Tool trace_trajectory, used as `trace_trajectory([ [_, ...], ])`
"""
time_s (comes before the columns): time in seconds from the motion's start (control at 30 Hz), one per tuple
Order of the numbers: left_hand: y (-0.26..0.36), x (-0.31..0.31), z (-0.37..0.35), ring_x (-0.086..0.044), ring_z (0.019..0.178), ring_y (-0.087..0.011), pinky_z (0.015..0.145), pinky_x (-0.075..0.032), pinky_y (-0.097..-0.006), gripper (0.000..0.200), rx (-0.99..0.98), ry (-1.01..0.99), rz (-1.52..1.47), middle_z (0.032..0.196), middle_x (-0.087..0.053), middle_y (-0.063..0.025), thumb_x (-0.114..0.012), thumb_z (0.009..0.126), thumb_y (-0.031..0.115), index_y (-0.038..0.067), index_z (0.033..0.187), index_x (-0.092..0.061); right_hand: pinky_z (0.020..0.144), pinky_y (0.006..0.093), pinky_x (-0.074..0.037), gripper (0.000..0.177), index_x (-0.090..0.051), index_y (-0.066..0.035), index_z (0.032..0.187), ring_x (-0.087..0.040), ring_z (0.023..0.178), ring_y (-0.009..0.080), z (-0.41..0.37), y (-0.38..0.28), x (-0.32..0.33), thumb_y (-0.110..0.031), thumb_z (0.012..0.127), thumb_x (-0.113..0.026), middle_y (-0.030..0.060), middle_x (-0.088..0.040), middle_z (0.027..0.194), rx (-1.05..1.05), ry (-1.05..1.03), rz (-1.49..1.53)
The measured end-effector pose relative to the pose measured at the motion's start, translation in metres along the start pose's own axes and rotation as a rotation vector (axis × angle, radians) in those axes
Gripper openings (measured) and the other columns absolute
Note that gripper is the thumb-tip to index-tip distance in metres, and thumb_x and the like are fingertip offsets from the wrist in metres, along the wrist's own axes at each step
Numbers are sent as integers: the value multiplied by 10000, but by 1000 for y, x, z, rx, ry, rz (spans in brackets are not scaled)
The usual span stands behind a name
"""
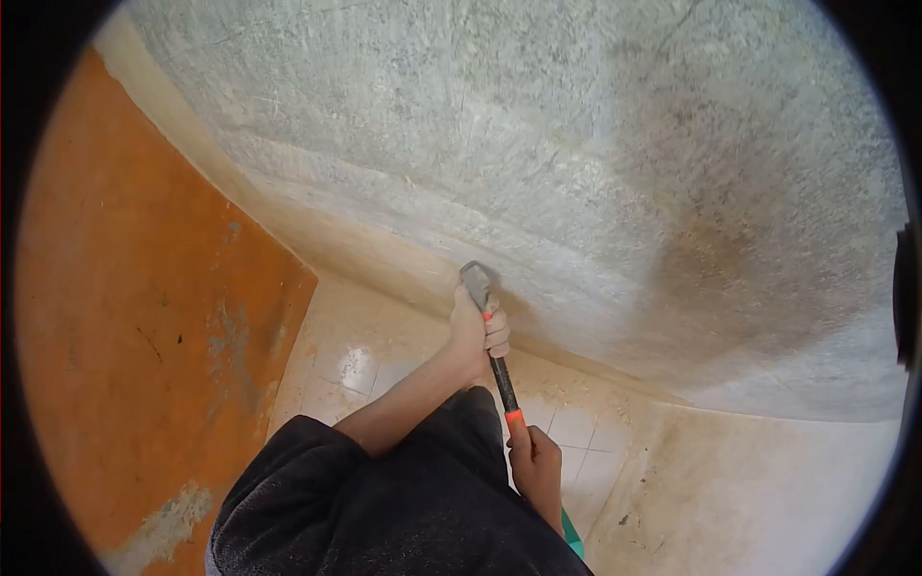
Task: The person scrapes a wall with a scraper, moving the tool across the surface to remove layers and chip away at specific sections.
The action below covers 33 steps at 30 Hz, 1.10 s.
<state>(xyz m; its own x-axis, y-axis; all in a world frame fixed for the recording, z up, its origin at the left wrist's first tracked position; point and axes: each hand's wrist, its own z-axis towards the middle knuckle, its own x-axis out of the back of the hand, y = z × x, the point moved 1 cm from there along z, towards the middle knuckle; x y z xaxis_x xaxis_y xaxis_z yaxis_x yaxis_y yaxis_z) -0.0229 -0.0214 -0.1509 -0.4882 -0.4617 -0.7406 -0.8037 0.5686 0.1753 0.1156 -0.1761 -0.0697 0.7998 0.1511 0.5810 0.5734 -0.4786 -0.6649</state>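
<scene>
A long tool [505, 384] with a black and orange handle and a grey metal head runs from the wall down toward my body. My left hand [471, 326] is closed round its upper part, just below the metal head [474, 280]. Lower down, my right hand [536, 466] grips the orange end of the handle. The head is at the lower part of the rough grey wall [538, 211]; whether it touches the surface cannot be told.
An orange panel or wall [144, 288] with worn patches stands at the left. Below is a pale tiled floor [574, 428] with scattered debris. A pale wall [749, 480] is at the lower right, and a green object [572, 534] is beside my right forearm.
</scene>
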Motion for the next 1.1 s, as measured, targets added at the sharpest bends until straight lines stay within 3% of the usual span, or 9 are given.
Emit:
trace_trajectory([
  [0.17, -21, -17, -1, -180, 349, -106, 356, -167, -297, 505, 58, 51, -88, 466, -210, 49, -259, 965, 582, 191, 664, -365, 518, 293, -372, 442, -640, 42, 767, -483, 549, 115, -5, 14, 25, -333, 977, -535, 51, -502, 548, -96, 13, 91],
  [0.27, -8, -8, 4, -186, 362, -112, 367, -175, -300, 549, -42, 104, -68, 479, -220, 46, -250, 962, 631, 180, 674, -376, 497, 281, -343, 428, -649, 28, 768, -448, 518, 97, 15, 7, 19, -329, 977, -541, 28, -491, 538, 89, 44, -39],
  [0.5, -20, -17, 1, -166, 379, -109, 371, -176, -288, 553, 2, 95, -118, 490, -196, 51, -228, 971, 630, 181, 684, -377, 506, 282, -354, 417, -647, 32, 783, -453, 531, 102, 6, 28, 28, -320, 981, -541, 30, -487, 545, -49, 15, 108],
  [0.6, -15, -17, 1, -171, 376, -110, 370, -184, -288, 551, -13, 130, -42, 491, -192, 50, -231, 972, 628, 180, 686, -379, 514, 283, -368, 414, -638, 37, 792, -461, 539, 107, 17, 14, 12, -312, 989, -533, 27, -490, 549, 60, 31, 20],
  [0.7, -2, 3, 1, -171, 371, -108, 371, -187, -289, 555, -66, 130, 28, 489, -194, 53, -225, 974, 629, 179, 688, -379, 520, 284, -376, 415, -625, 42, 789, -469, 547, 109, 16, 31, -16, -304, 995, -525, 26, -493, 551, 15, -35, 124],
  [0.83, -12, -20, -10, -162, 361, -95, 363, -171, -277, 532, -36, 103, -15, 483, -186, 62, -219, 985, 595, 185, 685, -375, 532, 285, -383, 413, -623, 39, 779, -486, 571, 111, 4, 33, 14, -300, 995, -528, 22, -518, 579, -77, -16, 157],
  [0.97, 15, 9, 0, -170, 361, -92, 361, -175, -274, 499, -106, 45, 10, 486, -188, 63, -226, 992, 553, 190, 684, -374, 495, 248, -345, 388, -654, 20, 768, -463, 525, 69, 18, 8, -12, -282, 984, -544, 4, -510, 558, 116, 10, 15],
  [1.0, 14, 9, 1, -173, 362, -95, 359, -181, -277, 497, -114, 75, 14, 488, -193, 63, -233, 988, 558, 191, 685, -376, 558, 315, -436, 360, -683, 18, 812, -570, 556, 182, 14, 8, -16, -296, 955, -583, 127, -614, 623, 35, 13, 81],
  [1.1, 5, -4, -4, -167, 359, -96, 350, -165, -277, 507, -84, 77, 4, 486, -189, 64, -237, 982, 576, 190, 685, -377, 552, 316, -429, 365, -680, 24, 821, -554, 550, 184, 8, 23, -10, -303, 954, -587, 135, -620, 632, -53, 23, 144],
])
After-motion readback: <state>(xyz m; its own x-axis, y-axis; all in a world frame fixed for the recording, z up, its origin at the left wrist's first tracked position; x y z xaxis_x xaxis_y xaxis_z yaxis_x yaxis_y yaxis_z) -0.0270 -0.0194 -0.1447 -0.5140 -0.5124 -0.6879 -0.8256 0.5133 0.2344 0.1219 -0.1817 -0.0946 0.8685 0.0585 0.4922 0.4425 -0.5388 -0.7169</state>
